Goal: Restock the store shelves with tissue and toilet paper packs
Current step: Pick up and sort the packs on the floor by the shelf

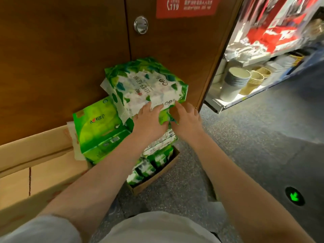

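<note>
the tissue pack (pixel 146 83), wrapped in green and white leaf-print plastic, sits tilted at the top of a pile against the brown wooden door (pixel 70 50), above a cardboard box (pixel 157 174) on the floor that holds more packs of the same kind. a brighter green pack (pixel 98 127) leans just beside it on the left.

it looks light for its bulk and soft, so it should give under the fingers rather than hold a firm edge. the plastic film is glossy and likely slippery, and a pinch on loose film alone could stretch or tear it. the safer hold, by my judgement, is two hands on the near edge or under the bottom, palms spread wide.

the left hand (pixel 149 118) lies on the near lower edge with fingers fairly straight and spread, pressing the wrap rather than curling round it. the right hand (pixel 186 120) is just beside it at the near right corner, fingers loosely bent and touching the film; whether they hook under the pack cannot be told from here.
</note>
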